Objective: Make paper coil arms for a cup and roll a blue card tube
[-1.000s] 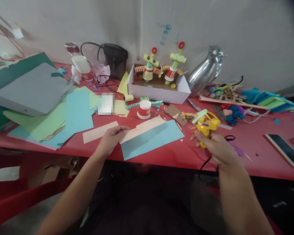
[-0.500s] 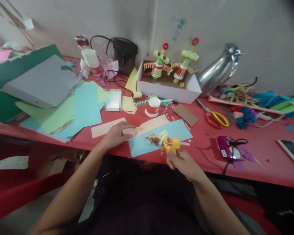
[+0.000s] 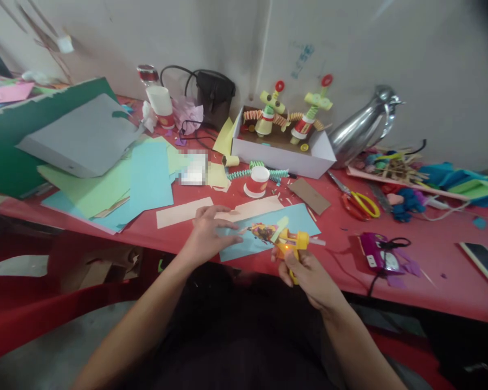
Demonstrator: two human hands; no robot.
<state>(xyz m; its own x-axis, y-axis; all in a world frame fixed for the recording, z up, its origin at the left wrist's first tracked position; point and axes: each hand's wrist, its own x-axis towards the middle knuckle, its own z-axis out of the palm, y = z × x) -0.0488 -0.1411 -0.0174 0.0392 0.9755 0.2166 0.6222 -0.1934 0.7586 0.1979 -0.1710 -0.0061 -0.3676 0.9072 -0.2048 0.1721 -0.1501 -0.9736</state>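
The person's right hand (image 3: 309, 276) has its grip closed round a small yellow plastic glue gun (image 3: 289, 242), nozzle aimed left over a light-blue paper sheet (image 3: 268, 230) that lies at the near edge of the red worktop (image 3: 410, 281). The left hand (image 3: 209, 235) lies flat with fingers spread, holding nothing, pressing down the blue sheet's left end next to a long cream paper strip (image 3: 228, 208).

As I judge it, the making is well along: two finished paper-cup figures stand in a white cardboard box (image 3: 282, 149) at the far side, and a third red-and-white paper cup (image 3: 256, 181) with coiled green paper arms waits just beyond the strip (no head on it yet). The gluing on the blue sheet looks barely begun.

The sheet overhangs the near edge a little. Red-handled scissors (image 3: 360, 203) and a purple packet (image 3: 376, 254) lie to the right, apart from the hands; stacked coloured papers (image 3: 106, 184) crowd the left. Bare room is only around the sheet itself.
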